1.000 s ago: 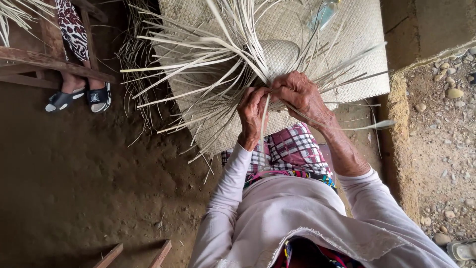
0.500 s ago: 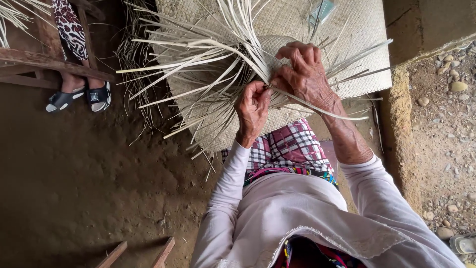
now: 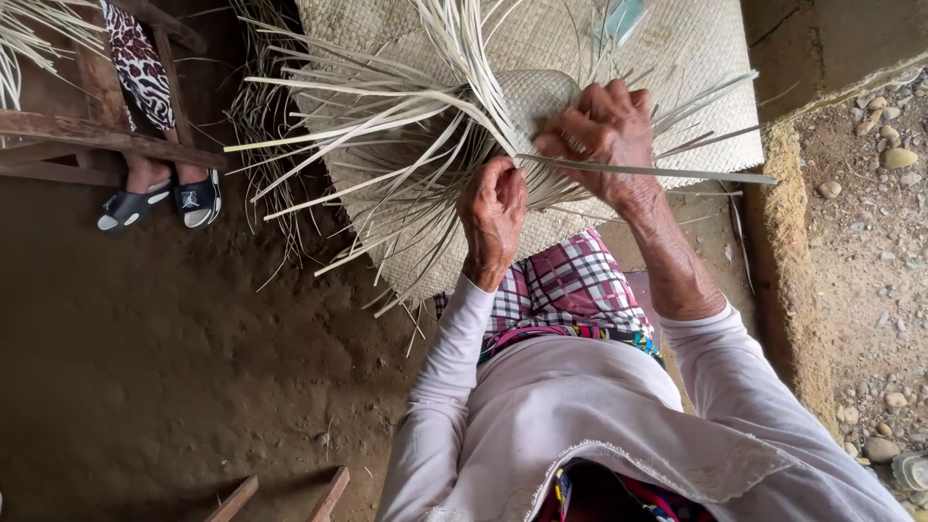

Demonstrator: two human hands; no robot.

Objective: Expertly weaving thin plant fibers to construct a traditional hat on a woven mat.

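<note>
Packed brown earth [image 3: 164, 338] forms the ground across the left half of the view, with a strip of gravel and pebbles [image 3: 875, 251] along the right edge beyond a low earthen ridge. At upper left, a wooden frame [image 3: 87, 126] crosses the legs of another person, of whom only patterned fabric and two feet in dark sandals [image 3: 159, 201] are visible; the rest is cut off by the top edge. At the bottom edge, two wooden slats [image 3: 285, 495] enter the view only partly. A large woven mat [image 3: 696, 58] lies on the ground at top centre, its far end cut off. On it rests the woven piece [image 3: 527, 97] in hand, from which many loose pale strips [image 3: 387, 126] fan out to the left and upward. The left hand [image 3: 495, 208] is closed at the base of these strips, fingers curled inward; exactly which strips it pinches is hidden by the hand itself. The right hand [image 3: 601, 130], just beside it and apart from it, is clamped on a single long strip [image 3: 667, 172] that runs out flat to the right. A pale bluish object [image 3: 623, 19] at the top edge is too blurred to identify. Checked fabric [image 3: 570, 285] covers the lap below the hands.
</note>
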